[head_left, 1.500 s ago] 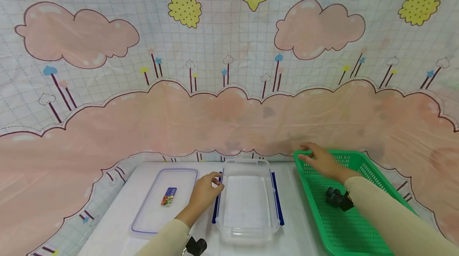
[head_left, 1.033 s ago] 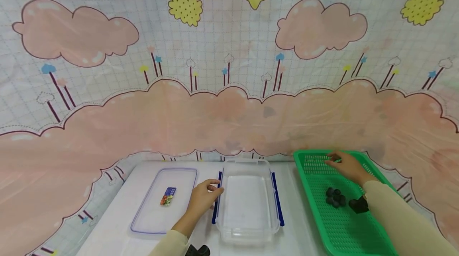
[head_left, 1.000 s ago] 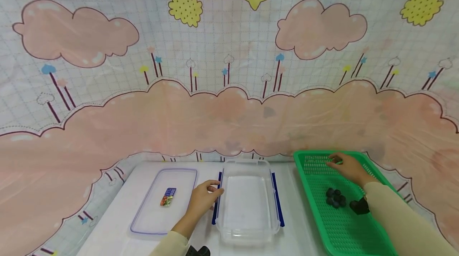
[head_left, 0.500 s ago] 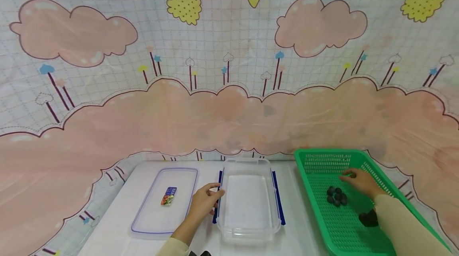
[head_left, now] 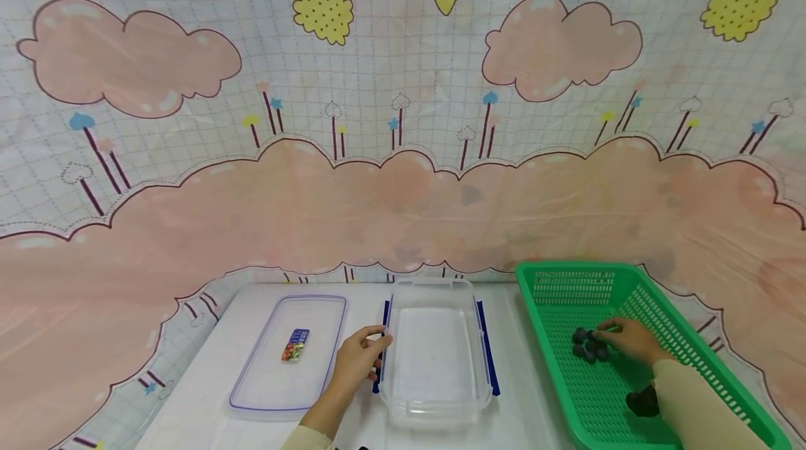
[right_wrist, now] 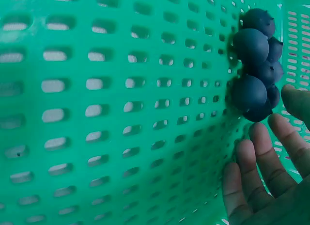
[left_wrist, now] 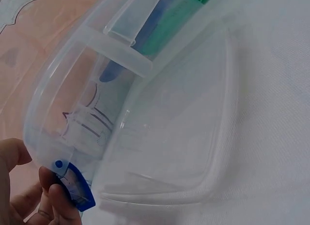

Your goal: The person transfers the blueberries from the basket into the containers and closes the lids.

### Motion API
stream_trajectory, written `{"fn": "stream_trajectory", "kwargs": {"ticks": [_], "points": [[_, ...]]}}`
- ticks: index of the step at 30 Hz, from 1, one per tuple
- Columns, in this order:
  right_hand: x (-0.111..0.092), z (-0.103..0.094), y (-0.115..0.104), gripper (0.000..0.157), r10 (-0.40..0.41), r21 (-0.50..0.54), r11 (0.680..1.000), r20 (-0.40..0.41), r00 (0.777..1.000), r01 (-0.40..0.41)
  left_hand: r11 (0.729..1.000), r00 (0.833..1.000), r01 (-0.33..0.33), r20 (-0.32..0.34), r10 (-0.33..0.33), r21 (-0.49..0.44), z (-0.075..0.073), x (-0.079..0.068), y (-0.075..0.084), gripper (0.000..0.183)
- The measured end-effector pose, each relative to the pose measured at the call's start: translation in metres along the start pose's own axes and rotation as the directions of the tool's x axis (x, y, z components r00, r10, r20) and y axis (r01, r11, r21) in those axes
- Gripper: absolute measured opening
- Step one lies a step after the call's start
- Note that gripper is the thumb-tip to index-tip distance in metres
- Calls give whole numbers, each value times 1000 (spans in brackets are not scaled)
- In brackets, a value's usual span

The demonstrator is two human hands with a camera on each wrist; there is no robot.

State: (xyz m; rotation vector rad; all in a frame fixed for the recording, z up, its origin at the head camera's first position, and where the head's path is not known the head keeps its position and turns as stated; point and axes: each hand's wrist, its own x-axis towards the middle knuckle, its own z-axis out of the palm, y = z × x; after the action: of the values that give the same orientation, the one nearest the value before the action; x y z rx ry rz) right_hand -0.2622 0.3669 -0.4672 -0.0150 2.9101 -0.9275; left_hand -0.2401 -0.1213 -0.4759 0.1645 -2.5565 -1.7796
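My left hand (head_left: 355, 362) grips the left side of a clear plastic food container (head_left: 434, 411). In the left wrist view its fingers (left_wrist: 63, 205) curl at a blue side latch (left_wrist: 80, 188), with the thumb at the rim. My right hand (head_left: 632, 339) reaches down into a green basket (head_left: 548, 355). Its fingertips are right at a cluster of dark blueberries (head_left: 581, 336), thumb and forefinger apart on either side of the lowest one. The other fingers (right_wrist: 261, 142) stretch out over the basket floor. Seen close, the blueberries (right_wrist: 251, 46) sit packed together.
A clear lid (head_left: 264, 383) with a blue edge and a small picture label (head_left: 296, 345) lies on the white table (head_left: 189, 394) at the left. Behind the table hangs a printed cloth (head_left: 403, 219) with pink clouds. The basket's walls rise around my right hand.
My right hand has moved from above the basket's far rim down into it, to the blueberries. The left hand has slid slightly nearer along the container's side.
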Motion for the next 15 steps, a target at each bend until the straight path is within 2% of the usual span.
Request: {"fn": "stream_trajectory", "kwargs": {"ticks": [15], "points": [[4, 5, 2, 45, 21, 14, 1000, 20, 1000, -21, 999, 1000, 25, 8, -24, -31, 0, -2, -1, 37]]}}
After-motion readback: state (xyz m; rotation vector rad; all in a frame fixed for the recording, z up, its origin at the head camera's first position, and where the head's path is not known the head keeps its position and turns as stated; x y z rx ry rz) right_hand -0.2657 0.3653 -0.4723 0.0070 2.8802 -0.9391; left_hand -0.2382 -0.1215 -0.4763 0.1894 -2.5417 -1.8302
